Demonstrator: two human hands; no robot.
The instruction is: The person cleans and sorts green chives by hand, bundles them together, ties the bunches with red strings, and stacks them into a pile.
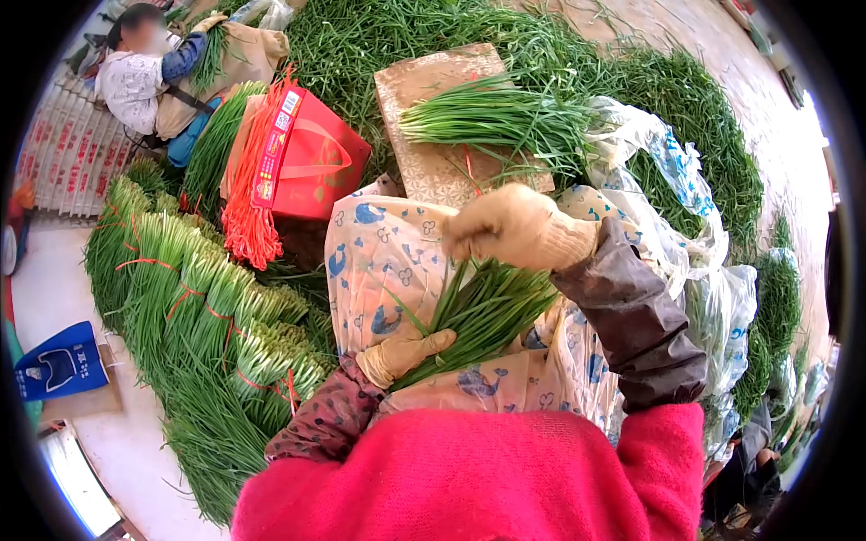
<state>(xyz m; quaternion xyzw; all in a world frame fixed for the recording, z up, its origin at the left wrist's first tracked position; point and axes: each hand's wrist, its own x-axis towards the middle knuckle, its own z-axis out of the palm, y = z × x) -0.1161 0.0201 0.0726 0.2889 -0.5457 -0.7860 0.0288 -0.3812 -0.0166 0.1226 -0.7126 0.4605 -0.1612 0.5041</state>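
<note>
My left hand (406, 358), in a pale work glove, is wrapped round a loose bunch of green garlic chives (492, 311) above my lap. My right hand (510, 227), gloved too and slightly blurred, hovers just over the upper left end of that bunch with its fingers curled in. Whether a blade is pinched there is hidden. A patterned plastic apron (383, 261) covers my lap under the chives. Ahead of my right hand, another sheaf of chives (496, 117) lies across a flat patterned board (406, 86), with a red tie strand beneath it.
Bundles of chives tied with red bands (198, 288) are stacked at my left. A red bag (316, 162) with orange-red tie strands (257, 180) stands front left. Loose chives (361, 45) are heaped beyond, and crumpled clear plastic (713, 261) lies at right. Another person (135, 90) sits far left.
</note>
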